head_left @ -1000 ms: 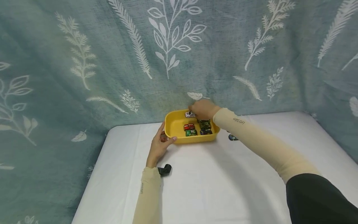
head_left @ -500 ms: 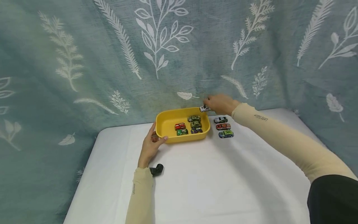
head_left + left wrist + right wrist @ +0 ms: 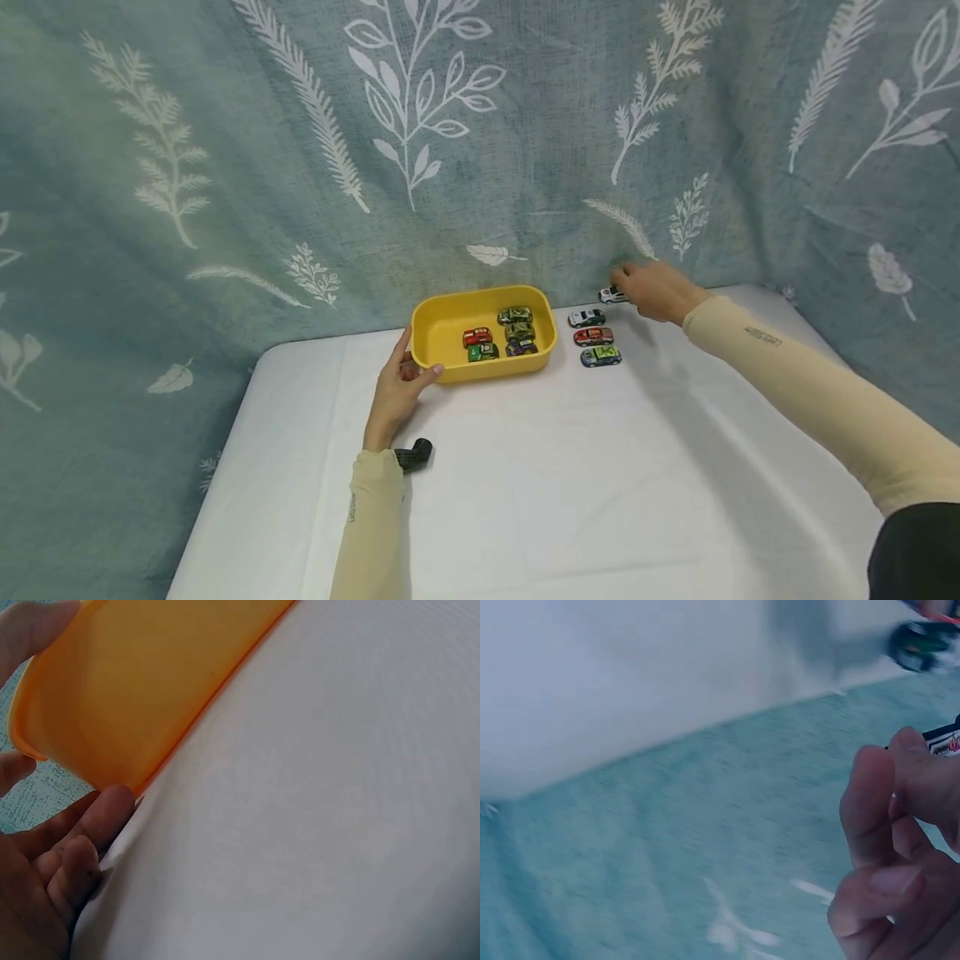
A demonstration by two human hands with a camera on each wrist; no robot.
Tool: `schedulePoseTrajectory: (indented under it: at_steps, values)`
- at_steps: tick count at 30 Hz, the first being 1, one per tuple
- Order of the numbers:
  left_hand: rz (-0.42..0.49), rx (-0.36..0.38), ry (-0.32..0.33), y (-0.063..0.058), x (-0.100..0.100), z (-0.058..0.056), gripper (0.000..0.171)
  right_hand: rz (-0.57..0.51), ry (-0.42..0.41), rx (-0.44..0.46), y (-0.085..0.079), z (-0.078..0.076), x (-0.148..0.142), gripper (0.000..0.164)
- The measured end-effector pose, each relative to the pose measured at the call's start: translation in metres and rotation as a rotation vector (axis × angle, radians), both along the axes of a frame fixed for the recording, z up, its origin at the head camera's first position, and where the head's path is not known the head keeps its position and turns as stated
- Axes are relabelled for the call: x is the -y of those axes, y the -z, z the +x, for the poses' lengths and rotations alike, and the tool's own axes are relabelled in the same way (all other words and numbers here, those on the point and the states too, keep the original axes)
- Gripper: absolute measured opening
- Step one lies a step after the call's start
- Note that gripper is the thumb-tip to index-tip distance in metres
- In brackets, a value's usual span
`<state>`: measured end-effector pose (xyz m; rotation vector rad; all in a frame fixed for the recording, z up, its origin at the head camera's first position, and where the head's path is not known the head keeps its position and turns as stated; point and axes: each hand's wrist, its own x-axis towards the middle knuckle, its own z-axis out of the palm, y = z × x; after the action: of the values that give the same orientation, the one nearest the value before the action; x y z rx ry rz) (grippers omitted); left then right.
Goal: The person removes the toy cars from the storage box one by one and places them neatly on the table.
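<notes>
My right hand [image 3: 658,290] pinches a white toy car [image 3: 612,295] between thumb and fingertips, above the table's back edge. In the right wrist view only a strip of that white car [image 3: 946,741] shows past the fingers. At its left end a yellow tray [image 3: 483,372] is gripped by my left hand [image 3: 396,392], thumb at the front rim and fingers round the side. Inside the tray lie several toy cars, among them a red car [image 3: 477,337] and a green car [image 3: 483,352]. The left wrist view shows the tray's outer wall [image 3: 150,690] and some fingers.
Right of the tray a silver car [image 3: 587,317], an orange-red car [image 3: 593,336] and a green-and-blue car [image 3: 601,357] form a column on the white tablecloth [image 3: 540,483]. A leaf-patterned curtain [image 3: 300,167] hangs right behind the table.
My right hand has lifted the white car out of the tray and carried it right, past the column of cars. The left hand keeps its grip on the tray; the head view has shifted.
</notes>
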<state>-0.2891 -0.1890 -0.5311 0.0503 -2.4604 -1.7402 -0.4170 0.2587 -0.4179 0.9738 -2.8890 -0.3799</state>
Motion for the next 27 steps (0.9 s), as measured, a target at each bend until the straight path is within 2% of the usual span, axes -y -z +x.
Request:
schedulePoseTrajectory:
  at_steps: [3,9,12,20,27]
  values:
    - [0.002,-0.005,0.010,-0.001,0.000,0.000,0.094,-0.015,0.014,0.001,0.010,0.000,-0.016,0.039]
    - [0.008,0.009,-0.001,-0.001,0.001,-0.001,0.095,-0.070,0.021,-0.013,0.027,0.000,-0.033,0.025]
    - [0.011,0.012,0.003,-0.001,0.001,-0.001,0.096,-0.075,0.043,-0.003,0.034,0.001,-0.038,0.023]
    - [0.018,0.003,0.007,0.000,0.003,-0.002,0.096,-0.078,0.079,0.019,0.044,-0.001,-0.039,0.021]
    - [0.026,-0.014,0.019,0.002,0.004,-0.003,0.095,-0.070,0.074,0.004,0.049,-0.002,-0.035,0.022]
